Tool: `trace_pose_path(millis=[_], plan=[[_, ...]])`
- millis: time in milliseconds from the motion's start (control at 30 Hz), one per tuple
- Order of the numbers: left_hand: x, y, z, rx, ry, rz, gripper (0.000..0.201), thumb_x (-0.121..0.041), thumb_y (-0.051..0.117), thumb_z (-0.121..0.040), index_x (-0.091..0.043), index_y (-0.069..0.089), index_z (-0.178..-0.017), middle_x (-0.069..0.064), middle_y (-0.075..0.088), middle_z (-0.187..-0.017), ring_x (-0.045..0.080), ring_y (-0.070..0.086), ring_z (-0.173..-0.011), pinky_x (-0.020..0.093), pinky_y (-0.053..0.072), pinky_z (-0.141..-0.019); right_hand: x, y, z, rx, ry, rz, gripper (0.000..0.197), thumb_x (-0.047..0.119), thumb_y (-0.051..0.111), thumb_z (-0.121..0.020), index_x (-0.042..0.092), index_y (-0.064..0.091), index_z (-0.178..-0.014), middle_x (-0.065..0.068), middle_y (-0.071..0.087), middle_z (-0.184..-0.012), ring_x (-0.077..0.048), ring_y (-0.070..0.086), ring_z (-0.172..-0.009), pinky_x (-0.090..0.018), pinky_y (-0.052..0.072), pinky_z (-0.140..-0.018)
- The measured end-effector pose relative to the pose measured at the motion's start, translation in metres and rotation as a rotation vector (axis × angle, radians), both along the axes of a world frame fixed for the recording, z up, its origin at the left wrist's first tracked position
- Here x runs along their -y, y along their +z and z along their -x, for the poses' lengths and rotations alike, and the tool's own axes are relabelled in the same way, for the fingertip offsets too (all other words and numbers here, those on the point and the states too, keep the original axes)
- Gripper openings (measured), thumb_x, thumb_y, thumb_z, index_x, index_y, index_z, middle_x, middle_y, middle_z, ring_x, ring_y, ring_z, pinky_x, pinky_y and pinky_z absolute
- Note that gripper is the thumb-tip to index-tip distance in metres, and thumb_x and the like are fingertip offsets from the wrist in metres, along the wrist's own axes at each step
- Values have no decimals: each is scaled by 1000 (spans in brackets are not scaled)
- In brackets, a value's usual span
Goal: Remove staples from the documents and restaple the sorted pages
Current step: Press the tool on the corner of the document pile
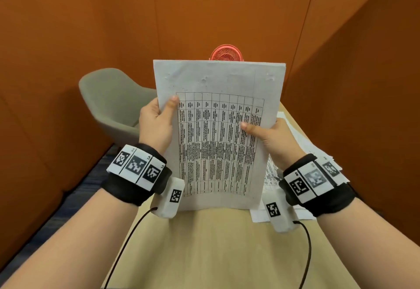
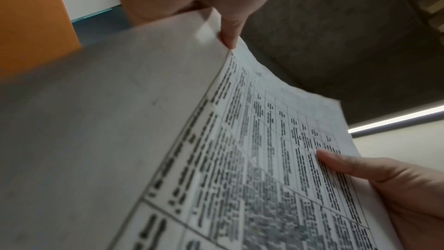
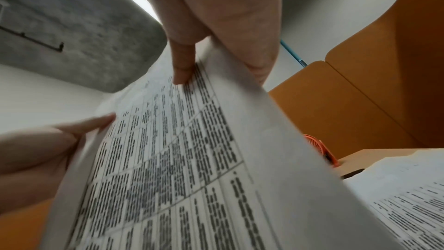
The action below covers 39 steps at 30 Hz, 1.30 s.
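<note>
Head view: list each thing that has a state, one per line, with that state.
Paper stack: held upright, bottom edge on the table, printed grid facing the person.
Left hand: grips the stack's left edge, thumb on the front.
Right hand: grips the right edge, thumb on the front.
Loose pages: lying flat on the table, to the right.
Fan: behind the stack, mostly hidden; running or not, cannot tell.
Chair: unoccupied.
</note>
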State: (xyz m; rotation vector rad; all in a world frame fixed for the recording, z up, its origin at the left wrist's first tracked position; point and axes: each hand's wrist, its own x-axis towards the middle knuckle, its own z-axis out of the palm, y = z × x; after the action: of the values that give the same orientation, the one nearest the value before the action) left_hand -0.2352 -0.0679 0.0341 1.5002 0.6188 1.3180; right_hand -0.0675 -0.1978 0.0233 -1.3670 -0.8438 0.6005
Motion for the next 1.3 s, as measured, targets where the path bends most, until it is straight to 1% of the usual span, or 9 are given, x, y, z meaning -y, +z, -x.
trace_pose_path(millis=[133,300,367,467,667,900,1067,1167,1300], plan=[[2,6,0,-29,-5,27,12,-21,52,-94,-18,63,-96,0,69,-101,14,66,-96,29,51,-84,11,15,-10,-73,71,-13,17,3,63,-82,12,61,-95,-9,71,-92,-20,70,-80,-35,59,-73],[-5,-34,-18,-334,-107,221,26,-10,52,-93,-5,61,-117,8,65,-112,24,61,-105,37,46,-95,21,-1,-27,-101,89,260,19,-3,54,-88,6,61,-103,-14,69,-97,-21,70,-77,-29,58,-57],[-5,-59,-23,-410,-98,281,27,-8,54,-91,-5,62,-116,9,66,-110,27,61,-106,40,46,-97,23,-22,-41,170,-24,529,11,4,55,-91,6,61,-100,-10,67,-93,-16,65,-73,-24,53,-56],[-4,-83,-29,-516,-43,289,25,-13,55,-91,-5,63,-113,13,66,-112,30,60,-104,44,46,-95,33,-47,-69,792,-119,1071,26,22,53,-92,4,58,-109,-13,58,-108,-25,57,-100,-33,47,-87],[3,-85,-36,-535,-39,209,11,-15,54,-92,-11,64,-95,13,67,-101,29,61,-96,39,48,-88,43,-77,-89,990,-68,1309,18,18,52,-94,8,54,-108,-15,62,-104,-28,60,-93,-30,45,-71],[13,-78,-34,-505,-91,138,13,-18,54,-92,-14,66,-91,9,70,-95,27,65,-91,42,51,-86,39,-75,-110,605,-286,1031,29,17,66,-85,-3,60,-104,-13,64,-88,-25,59,-76,-30,50,-64],[22,-75,-31,-480,-124,66,19,-18,56,-91,-5,70,-88,14,71,-89,31,66,-86,47,52,-81,35,-5,-85,554,-711,217,35,11,71,-77,8,58,-109,-9,62,-105,-23,59,-92,-28,45,-76],[34,-69,-32,-481,-143,-6,22,-14,55,-91,-17,66,-72,10,71,-81,28,65,-80,39,50,-74,28,29,-41,289,-411,-291,29,8,70,-80,18,53,-102,7,62,-94,-5,61,-84,-21,50,-79],[50,-62,-32,-453,-162,-56,32,-10,54,-91,-26,60,-63,-3,64,-68,12,58,-66,28,45,-66,8,33,8,286,-165,-334,21,12,69,-81,19,55,-95,3,65,-90,-13,64,-84,-29,54,-81]])
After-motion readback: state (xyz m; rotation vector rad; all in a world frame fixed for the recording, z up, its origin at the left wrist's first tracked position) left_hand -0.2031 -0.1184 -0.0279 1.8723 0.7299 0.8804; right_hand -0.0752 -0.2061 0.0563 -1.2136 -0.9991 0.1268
